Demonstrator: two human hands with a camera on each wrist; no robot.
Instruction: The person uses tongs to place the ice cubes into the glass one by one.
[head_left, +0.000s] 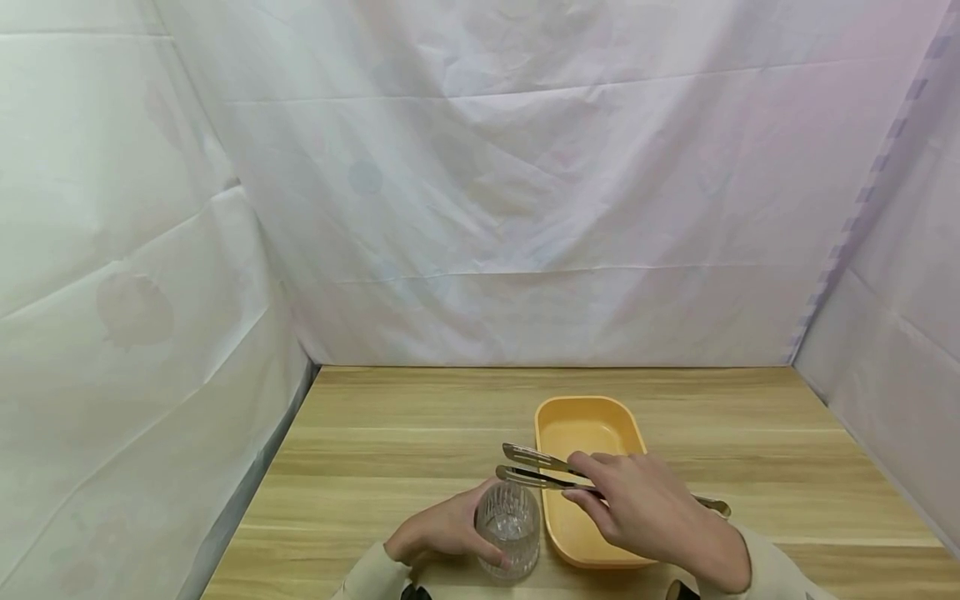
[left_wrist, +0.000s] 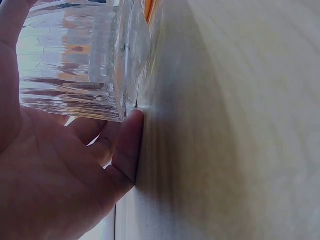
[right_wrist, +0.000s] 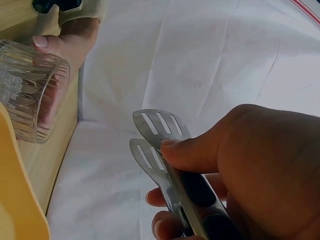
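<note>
My left hand [head_left: 448, 525] holds a clear ribbed drinking glass [head_left: 512, 533] upright on the table, with the thumb on its near side and fingers round the other side. In the left wrist view, the fingertips touch the tabletop beside the glass base [left_wrist: 135, 65]. Something clear shows low inside the glass in the right wrist view; I cannot tell whether it is contents or patterned glass. Above the tray, my right hand [head_left: 645, 504] grips metal tongs [head_left: 536, 459] between thumb and fingers. Their slotted tips [right_wrist: 160, 125] stand slightly apart, nothing between them, pointing left over the glass's far side.
A yellow-orange rectangular tray [head_left: 581, 417] lies just right of the glass, partly covered by my right hand and forearm. The wood-grain table [head_left: 390, 433] is bordered by white cloth [head_left: 465, 208] at the back and both sides.
</note>
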